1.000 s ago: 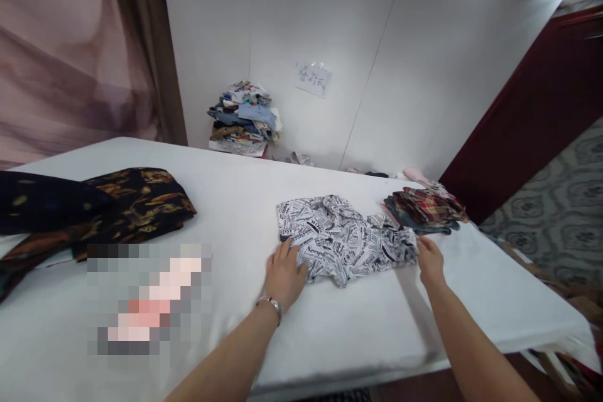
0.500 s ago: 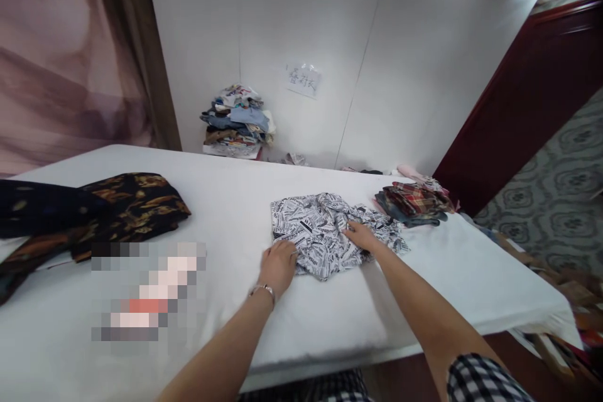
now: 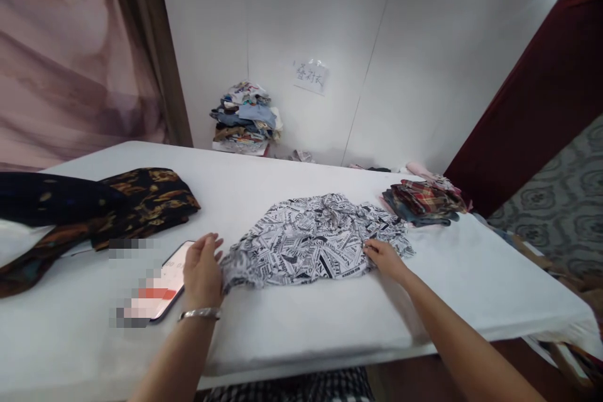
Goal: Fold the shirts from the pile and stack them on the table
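A white shirt with black newspaper print [image 3: 306,239] lies on the white-covered table, its collar part bunched at the far side. It now spreads to the left, where a crumpled end sits beside my left hand [image 3: 203,270]. That hand is raised slightly with its fingers apart and nothing in them, between the shirt and a phone [image 3: 162,289]. On the shirt's right part, my right hand [image 3: 384,256] pinches the near edge of the cloth between thumb and fingers.
Dark patterned clothes [image 3: 146,201] lie at the table's left. Folded garments with a red plaid one on top [image 3: 426,196] are stacked at the right. Behind the table stands a tall pile of clothes [image 3: 247,116] against the wall, near a paper sign [image 3: 309,76].
My left hand has moved left and off the cloth. The shirt's left part has opened out toward the left. My right hand stays on the right part, slightly lower.
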